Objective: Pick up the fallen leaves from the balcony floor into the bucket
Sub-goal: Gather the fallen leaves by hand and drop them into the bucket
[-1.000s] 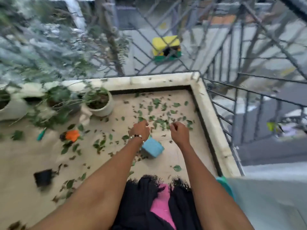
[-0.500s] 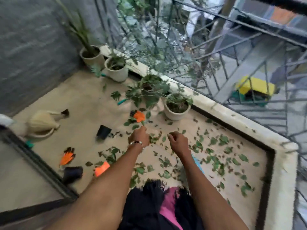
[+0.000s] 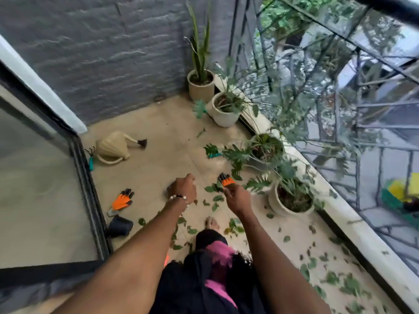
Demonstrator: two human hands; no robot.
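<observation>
While both arms reach forward, left hand [image 3: 184, 188] is curled, grip contents unclear. Right hand [image 3: 238, 198] curled too, cannot tell; leaves [image 3: 214, 198] lie between them, orange glove [image 3: 226, 181] just beyond.

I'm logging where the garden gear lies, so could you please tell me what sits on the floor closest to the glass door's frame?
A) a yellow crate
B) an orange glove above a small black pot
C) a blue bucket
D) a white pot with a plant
B: the orange glove and the black pot lie right beside the door frame, while the white pots stand along the railing side and no bucket is in view.
</observation>
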